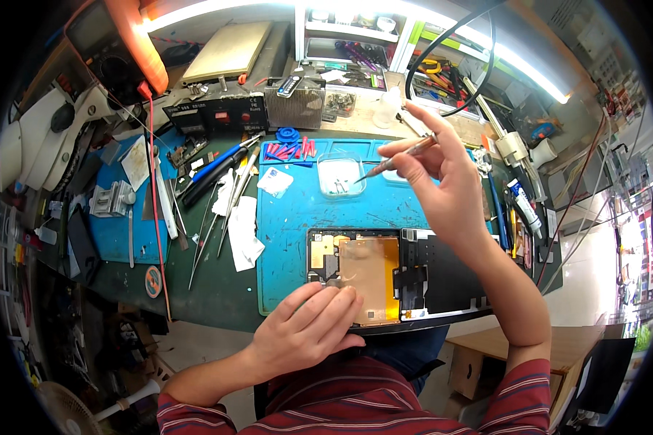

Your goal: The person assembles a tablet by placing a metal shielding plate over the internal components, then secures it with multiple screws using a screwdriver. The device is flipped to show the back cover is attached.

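An opened tablet [453, 272] lies across the near edge of the blue mat, its copper-coloured plate, black parts and orange strip exposed. My left hand [308, 319] is closed around its near left corner, fingers curled over the top and thumb low at the front edge; the fingertips are partly hidden. Raised over the mat, my right hand [446, 177] pinches a slim screwdriver [403, 158] between thumb and fingers. Its tip points down-left at the rim of a small clear dish [329, 174] with tiny metal pieces inside, too small to make out clearly.
Tweezers [204, 243], pens and white paper [245, 243] lie left of the blue mat [283, 210]. A tray of red pieces [289, 150] sits behind. A black box with a red switch [221, 116] stands at the back. A white tube [524, 203] lies at right.
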`<state>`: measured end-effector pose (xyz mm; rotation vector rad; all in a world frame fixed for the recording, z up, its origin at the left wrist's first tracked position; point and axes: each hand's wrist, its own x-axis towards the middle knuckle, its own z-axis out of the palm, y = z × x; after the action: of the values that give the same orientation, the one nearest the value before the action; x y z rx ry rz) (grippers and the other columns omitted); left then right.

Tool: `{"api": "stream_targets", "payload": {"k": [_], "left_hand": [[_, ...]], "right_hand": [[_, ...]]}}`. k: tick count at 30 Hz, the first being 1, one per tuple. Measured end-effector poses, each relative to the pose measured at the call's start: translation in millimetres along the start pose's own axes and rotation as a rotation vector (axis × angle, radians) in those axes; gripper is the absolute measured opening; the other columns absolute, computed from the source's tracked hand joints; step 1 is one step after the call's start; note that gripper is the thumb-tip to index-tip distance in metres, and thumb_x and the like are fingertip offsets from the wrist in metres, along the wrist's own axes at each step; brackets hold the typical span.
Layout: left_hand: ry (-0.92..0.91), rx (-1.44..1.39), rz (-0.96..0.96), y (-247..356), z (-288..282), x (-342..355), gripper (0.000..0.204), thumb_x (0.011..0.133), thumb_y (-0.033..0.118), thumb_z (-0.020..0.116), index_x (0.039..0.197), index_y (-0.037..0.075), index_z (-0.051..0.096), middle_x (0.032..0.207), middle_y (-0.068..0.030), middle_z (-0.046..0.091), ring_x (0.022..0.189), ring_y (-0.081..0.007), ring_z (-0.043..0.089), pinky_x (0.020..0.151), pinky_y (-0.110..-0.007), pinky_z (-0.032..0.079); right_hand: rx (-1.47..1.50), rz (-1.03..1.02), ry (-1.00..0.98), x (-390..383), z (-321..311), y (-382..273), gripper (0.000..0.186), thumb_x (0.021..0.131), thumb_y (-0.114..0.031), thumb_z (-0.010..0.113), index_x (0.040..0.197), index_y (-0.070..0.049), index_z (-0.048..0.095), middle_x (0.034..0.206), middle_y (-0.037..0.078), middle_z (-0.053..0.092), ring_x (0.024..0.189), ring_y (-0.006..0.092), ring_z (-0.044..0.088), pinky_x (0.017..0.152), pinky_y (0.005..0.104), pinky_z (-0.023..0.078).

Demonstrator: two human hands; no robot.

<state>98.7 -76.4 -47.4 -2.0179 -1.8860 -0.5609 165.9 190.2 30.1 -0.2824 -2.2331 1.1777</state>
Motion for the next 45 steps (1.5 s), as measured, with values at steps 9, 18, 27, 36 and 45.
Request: {"api": "stream_targets", "payload": {"k": [9, 18, 27, 36, 45], "left_hand": [[0.036, -0.061, 0.009, -0.9, -2.5, 1.5, 0.047, 0.099, 0.048, 0.072, 0.126, 0.010, 0.076, 0.128, -0.0026, 0.071, 0.120, -0.0173, 0.062, 0.111, -0.039, 0.049], [0.192, -0.339, -0.080, -6.4, -6.7, 1.1, 0.033, 0.093, 0.027, 0.080, 0.121, 0.009, 0.076, 0.123, -0.0034, 0.073, 0.111, -0.0198, 0.066, 0.100, -0.039, 0.053], [0.289, -0.504, -0.398, -29.2, -16.2, 24.5, 0.026, 0.086, -0.001, 0.080, 0.110, 0.004, 0.072, 0.102, -0.0118, 0.072, 0.089, -0.0320, 0.070, 0.076, -0.041, 0.056], [0.084, -0.374, -0.458, -98.9, -6.4, 66.5, 0.017, 0.094, 0.004, 0.075, 0.111, 0.003, 0.072, 0.097, -0.0104, 0.072, 0.082, -0.0252, 0.071, 0.067, -0.035, 0.057], [0.108, -0.330, -0.451, -113.3, 18.9, 79.4, 0.015, 0.094, 0.006, 0.073, 0.109, 0.004, 0.071, 0.101, -0.0113, 0.071, 0.091, -0.0322, 0.071, 0.078, -0.043, 0.057]], "right_hand": [[0.085, 0.103, -0.003, 7.2, 9.6, 29.8, 0.046, 0.105, -0.004, 0.066, 0.149, 0.002, 0.052, 0.110, 0.015, 0.079, 0.105, 0.0209, 0.078, 0.095, 0.0319, 0.059], [0.141, 0.067, -0.098, 11.3, 24.8, 33.1, 0.045, 0.104, -0.003, 0.067, 0.146, 0.004, 0.052, 0.105, 0.016, 0.079, 0.103, 0.0203, 0.079, 0.093, 0.0335, 0.060], [0.126, 0.049, -0.060, 12.0, 25.6, 29.0, 0.046, 0.104, -0.004, 0.067, 0.147, 0.003, 0.052, 0.105, 0.015, 0.080, 0.102, 0.0199, 0.079, 0.092, 0.0320, 0.060], [0.121, 0.047, -0.056, 13.7, 27.1, 32.5, 0.046, 0.104, -0.005, 0.068, 0.147, 0.002, 0.053, 0.105, 0.014, 0.080, 0.101, 0.0201, 0.079, 0.091, 0.0325, 0.060], [0.053, 0.029, -0.103, 15.0, 28.4, 33.1, 0.046, 0.104, -0.004, 0.068, 0.147, 0.000, 0.053, 0.104, 0.015, 0.080, 0.099, 0.0206, 0.079, 0.090, 0.0329, 0.060]]}}
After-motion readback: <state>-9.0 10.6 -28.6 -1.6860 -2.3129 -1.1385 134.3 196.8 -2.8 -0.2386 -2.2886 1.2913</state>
